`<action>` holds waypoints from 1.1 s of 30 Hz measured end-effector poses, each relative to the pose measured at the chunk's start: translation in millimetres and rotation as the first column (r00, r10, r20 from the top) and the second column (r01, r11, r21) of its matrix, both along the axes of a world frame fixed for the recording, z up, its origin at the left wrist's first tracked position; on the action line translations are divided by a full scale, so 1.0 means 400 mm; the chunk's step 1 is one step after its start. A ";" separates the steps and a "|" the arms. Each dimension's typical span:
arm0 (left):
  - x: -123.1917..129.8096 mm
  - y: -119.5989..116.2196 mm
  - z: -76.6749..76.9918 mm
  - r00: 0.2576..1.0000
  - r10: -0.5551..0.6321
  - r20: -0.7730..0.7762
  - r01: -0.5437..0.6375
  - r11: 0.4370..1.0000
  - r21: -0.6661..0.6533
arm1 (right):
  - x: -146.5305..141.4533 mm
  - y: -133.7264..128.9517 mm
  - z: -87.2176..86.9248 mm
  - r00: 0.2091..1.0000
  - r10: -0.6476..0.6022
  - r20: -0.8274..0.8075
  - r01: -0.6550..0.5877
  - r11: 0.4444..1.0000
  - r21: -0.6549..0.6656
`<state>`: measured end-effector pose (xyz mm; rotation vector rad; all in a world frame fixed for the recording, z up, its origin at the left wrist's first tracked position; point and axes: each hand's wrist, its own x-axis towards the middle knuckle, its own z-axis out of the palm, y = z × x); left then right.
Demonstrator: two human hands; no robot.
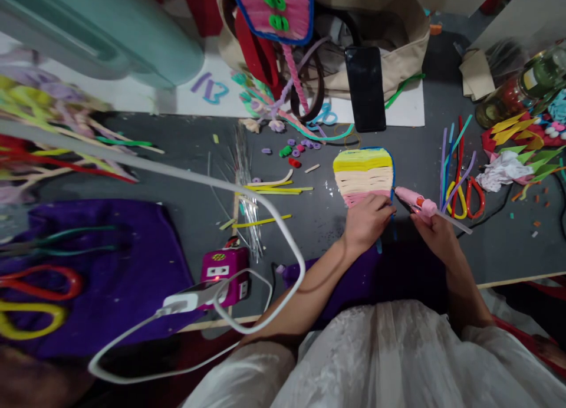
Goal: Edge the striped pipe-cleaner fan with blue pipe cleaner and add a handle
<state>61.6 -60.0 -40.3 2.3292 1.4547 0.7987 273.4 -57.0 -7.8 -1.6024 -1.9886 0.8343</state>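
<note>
Yellow, cream and pink striped, the flat, fuzzy panel [365,173] lies on the dark grey tabletop [499,243], the curled left hand [368,222] resting across its lower part; whether that hand pinches anything, one cannot tell. And 1 firm grip opposite: the right hand [435,228] holds the pale-pink plastic glue gun [418,203], tip just beside the blue edging [393,171]. Gluing that border looks like the step; the next move calls for steady aim, then prompt pressing.
</note>
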 end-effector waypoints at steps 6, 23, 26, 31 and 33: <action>-0.002 0.000 -0.003 1.000 0.002 -0.013 -0.001 1.000 0.031 | 0.001 -0.003 0.001 1.000 0.007 -0.006 -0.007 1.000 0.021; -0.005 0.003 -0.008 0.999 -0.031 0.019 0.030 0.998 0.050 | 0.002 -0.013 0.015 0.996 0.082 -0.035 -0.081 0.997 0.015; -0.007 0.001 -0.006 0.999 -0.044 0.014 0.043 0.998 0.034 | 0.001 -0.014 0.019 0.996 0.080 -0.036 -0.080 0.997 0.008; -0.008 0.000 -0.002 0.999 -0.050 -0.009 0.050 0.999 -0.017 | -0.003 -0.016 0.030 0.997 0.073 -0.019 -0.073 0.997 -0.016; -0.007 0.000 -0.002 0.999 -0.049 -0.012 0.049 0.999 -0.022 | -0.003 -0.017 0.031 0.997 0.072 -0.012 -0.073 0.997 -0.023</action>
